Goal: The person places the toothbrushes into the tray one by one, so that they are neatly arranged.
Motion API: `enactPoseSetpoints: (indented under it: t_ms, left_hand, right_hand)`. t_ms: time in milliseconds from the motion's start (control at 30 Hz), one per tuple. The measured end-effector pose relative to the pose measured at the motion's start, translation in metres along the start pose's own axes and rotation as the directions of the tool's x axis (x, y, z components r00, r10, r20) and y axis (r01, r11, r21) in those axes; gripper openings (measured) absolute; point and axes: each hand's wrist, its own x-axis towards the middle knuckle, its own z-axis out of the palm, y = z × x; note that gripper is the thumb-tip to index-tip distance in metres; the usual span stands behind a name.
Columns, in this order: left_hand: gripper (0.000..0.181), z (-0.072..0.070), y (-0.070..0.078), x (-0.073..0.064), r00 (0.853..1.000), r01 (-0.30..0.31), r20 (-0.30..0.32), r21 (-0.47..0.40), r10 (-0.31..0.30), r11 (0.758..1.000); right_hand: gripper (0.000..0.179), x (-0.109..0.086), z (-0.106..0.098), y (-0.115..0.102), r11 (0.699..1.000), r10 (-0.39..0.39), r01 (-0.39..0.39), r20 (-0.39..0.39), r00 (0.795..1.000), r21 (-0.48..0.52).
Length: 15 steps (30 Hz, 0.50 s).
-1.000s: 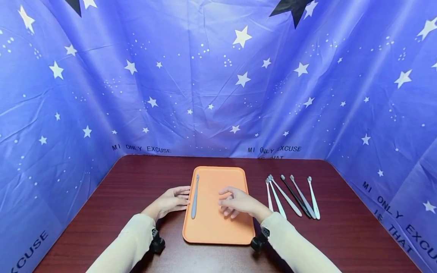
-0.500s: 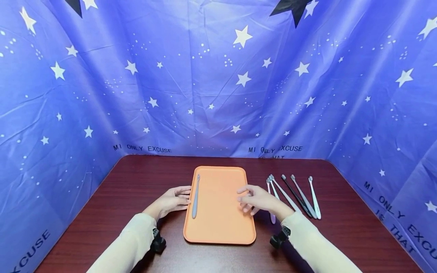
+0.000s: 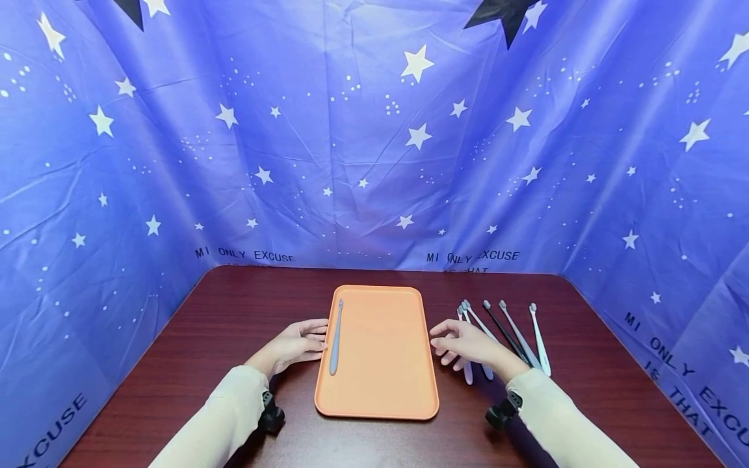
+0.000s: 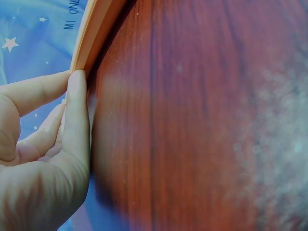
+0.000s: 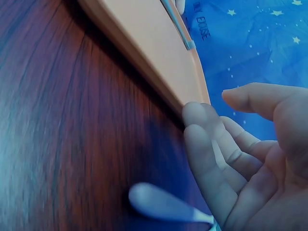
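An orange tray (image 3: 380,409) lies on the table, with a blue-grey toothbrush (image 3: 335,344) along its left side. My left hand (image 3: 290,342) rests at the tray's left edge, its extended fingertips against the rim. To the right of the tray, my right hand (image 3: 468,342) holds nothing, its fingers loosely bent. It overlaps the leftmost toothbrushes in the head view, hiding part of their handles. Several toothbrushes lie fanned out there, among them a black toothbrush (image 3: 504,328), a grey toothbrush (image 3: 521,335) and a white toothbrush (image 3: 541,341) at the far right.
The dark red wooden table (image 3: 257,292) carries everything. Behind it and at both sides hangs a blue star-patterned cloth (image 3: 328,130). A rounded toothbrush handle end (image 5: 159,202) shows below the right fingers in the right wrist view.
My right hand has moved right, from above the tray to beside its right edge, over the toothbrushes. My left hand and the toothbrush on the tray have stayed in place.
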Motion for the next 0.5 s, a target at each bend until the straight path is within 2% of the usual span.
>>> enactPoseSetpoints:
  t_ms: [167,500]
  left_hand:
    - [0.064,0.000,0.000,0.000,1.000,0.000,-0.001,0.001,0.000,1.000]
    - [0.064,0.001,0.000,0.000,1.000,-0.004,-0.003,-0.002,0.004,1.000]
  right_hand:
    - [0.046,-0.010,-0.011,0.006,0.999,0.020,-0.020,-0.009,1.000,0.035]
    - [0.043,-0.026,-0.025,0.015,0.998,0.035,-0.040,-0.090,0.995,-0.045]
